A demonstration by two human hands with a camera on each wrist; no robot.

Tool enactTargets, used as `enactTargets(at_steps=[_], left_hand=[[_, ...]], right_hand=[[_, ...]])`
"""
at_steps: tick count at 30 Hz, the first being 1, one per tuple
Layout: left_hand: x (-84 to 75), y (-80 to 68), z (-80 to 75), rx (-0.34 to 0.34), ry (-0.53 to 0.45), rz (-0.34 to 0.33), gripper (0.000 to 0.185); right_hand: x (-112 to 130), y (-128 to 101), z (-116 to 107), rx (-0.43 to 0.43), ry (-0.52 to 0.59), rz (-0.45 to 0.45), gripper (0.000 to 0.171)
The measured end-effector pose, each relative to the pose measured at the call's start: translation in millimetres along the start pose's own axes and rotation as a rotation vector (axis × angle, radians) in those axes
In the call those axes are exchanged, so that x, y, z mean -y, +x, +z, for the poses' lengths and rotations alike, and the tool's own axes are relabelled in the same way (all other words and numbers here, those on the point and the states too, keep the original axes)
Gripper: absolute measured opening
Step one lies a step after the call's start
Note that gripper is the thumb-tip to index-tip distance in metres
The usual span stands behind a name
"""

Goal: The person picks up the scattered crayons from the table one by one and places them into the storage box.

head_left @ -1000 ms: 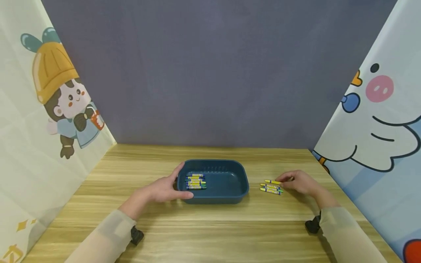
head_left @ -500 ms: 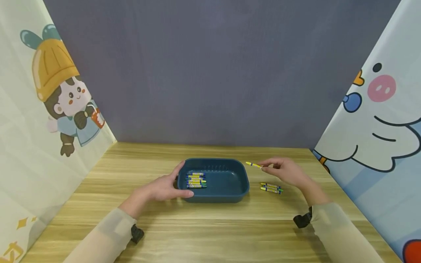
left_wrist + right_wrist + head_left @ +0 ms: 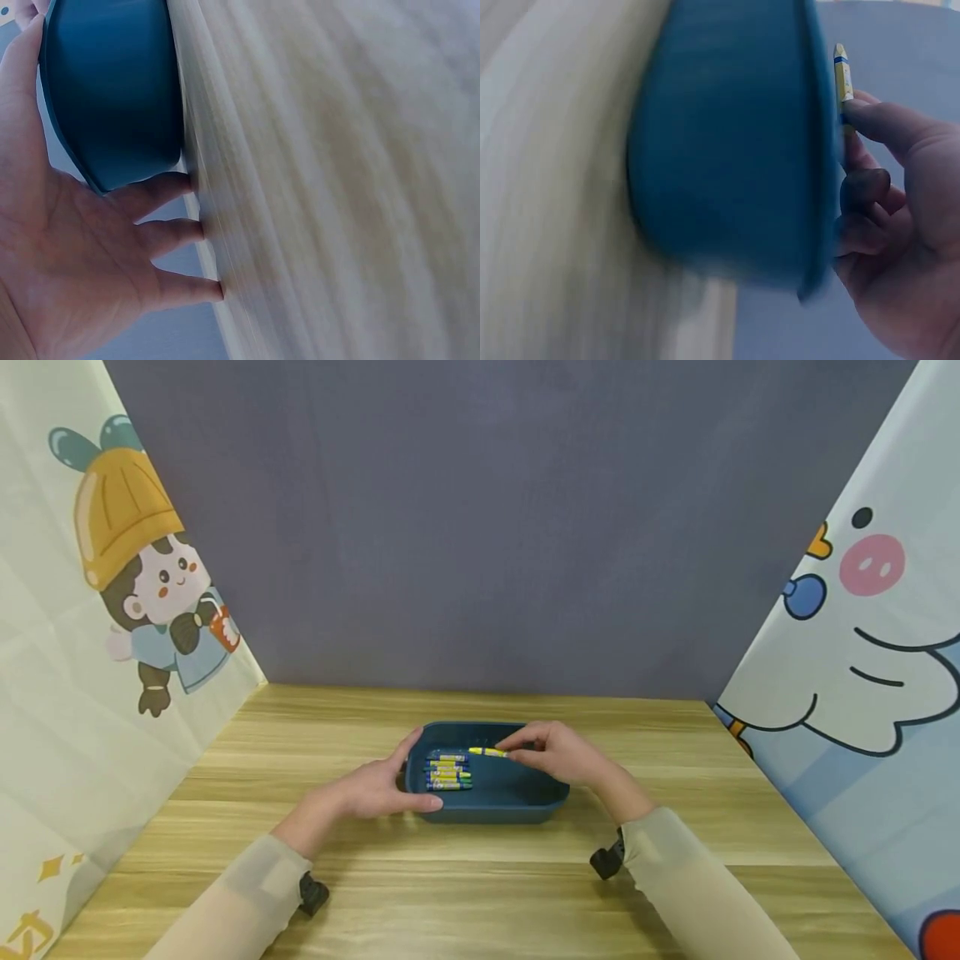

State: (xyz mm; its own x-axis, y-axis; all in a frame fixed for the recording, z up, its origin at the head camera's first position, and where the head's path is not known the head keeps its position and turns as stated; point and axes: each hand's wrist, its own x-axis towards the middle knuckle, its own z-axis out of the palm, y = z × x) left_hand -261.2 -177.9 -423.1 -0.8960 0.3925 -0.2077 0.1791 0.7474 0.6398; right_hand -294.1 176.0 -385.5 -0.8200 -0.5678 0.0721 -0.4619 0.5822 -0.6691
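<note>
Crayon (image 3: 487,751) pinched in right hand (image 3: 558,757) over tray (image 3: 525,806), frame centre, above crayon row (image 3: 447,772). Left hand (image 3: 371,789) cups tray's left end, fingers relaxed.

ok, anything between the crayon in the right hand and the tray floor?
Nothing visible. The right hand pinches the crayon over the open tray, beside the crayon row; bare floor lies below.
</note>
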Motion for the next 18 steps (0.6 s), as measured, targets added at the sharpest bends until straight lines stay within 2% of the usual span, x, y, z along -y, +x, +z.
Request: enactTargets(at_steps=[7, 11, 18], left_hand=[[0.5, -1.9, -2.7, 0.013, -0.012, 0.003, 0.134], [-0.3, -2.4, -3.3, 0.013, -0.008, -0.004, 0.134], [-0.1, -3.1, -3.6, 0.007, -0.004, -0.011, 0.135]], right_hand=[[13, 26, 39, 0.045, -0.074, -0.064, 0.021], [17, 37, 57, 0.073, -0.096, -0.072, 0.02], [16, 47, 76, 0.116, -0.136, -0.071, 0.018]])
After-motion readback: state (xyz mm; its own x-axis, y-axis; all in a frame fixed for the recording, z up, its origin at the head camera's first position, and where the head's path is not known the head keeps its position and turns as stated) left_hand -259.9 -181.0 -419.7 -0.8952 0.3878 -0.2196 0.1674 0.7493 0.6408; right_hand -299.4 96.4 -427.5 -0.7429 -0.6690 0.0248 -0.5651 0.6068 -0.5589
